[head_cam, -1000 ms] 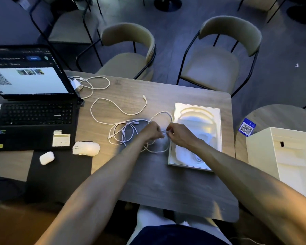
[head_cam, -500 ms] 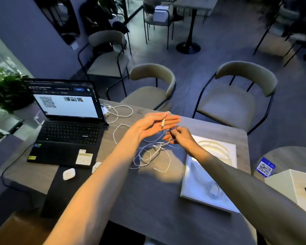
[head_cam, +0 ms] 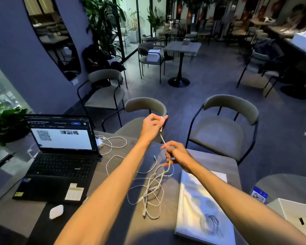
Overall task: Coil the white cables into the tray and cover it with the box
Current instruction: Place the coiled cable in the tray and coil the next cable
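Note:
My left hand (head_cam: 153, 125) is raised above the table's far edge and pinches the plug end of a white cable (head_cam: 162, 137). Just below it my right hand (head_cam: 175, 152) closes around the same cable, which runs taut between the two hands. From my right hand the cable hangs down into a tangle of white cables (head_cam: 150, 190) lying on the table. The white moulded tray (head_cam: 187, 209) lies to the right of the tangle, under my right forearm, with a dark coil inside. A corner of the white box (head_cam: 293, 213) shows at the lower right.
An open laptop (head_cam: 60, 156) stands at the left, with a white charger and its cable (head_cam: 113, 144) behind it. A white earbud case (head_cam: 56, 211) lies on a dark mat. Two chairs (head_cam: 223, 131) face the table's far side. A blue QR tag (head_cam: 258, 195) lies near the box.
My view has tilted up toward the room. My left hand has risen and closed on the cable end, drawing the cable out; my right hand has followed upward, sliding along it.

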